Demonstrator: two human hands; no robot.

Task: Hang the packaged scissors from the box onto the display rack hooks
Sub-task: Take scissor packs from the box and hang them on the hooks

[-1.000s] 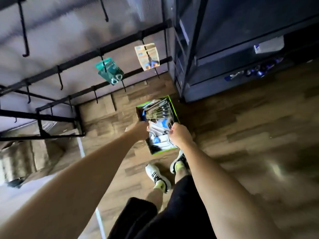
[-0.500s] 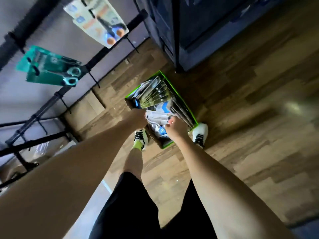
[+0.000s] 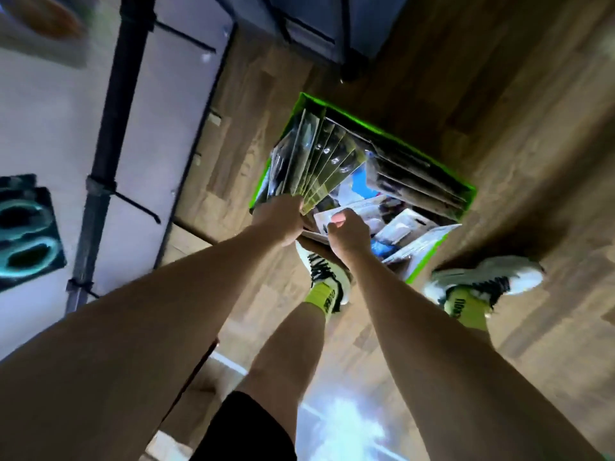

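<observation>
Below, both hands reached down into the green-edged cardboard box standing on the wood-plank floor. Left hand curled round the lower edge of a fanned bundle of clear-fronted packaged scissors, which stood upright against the box's left side. Right hand just beside it, fingers bent, thumb pressing on a white-backed flat pack lying across the loose packs in the box's middle; whether it truly pinched that pack could not be told. More dark flat packs leaned along the box's far wall. Feet in white sneakers with yellow-green socks stood close to the box's near edge, one either side of the near corner. Black metal display rack bar with thin hooks ran at left, against a pale wall. One teal-handled scissors pack hung at far left, blurred.
</observation>
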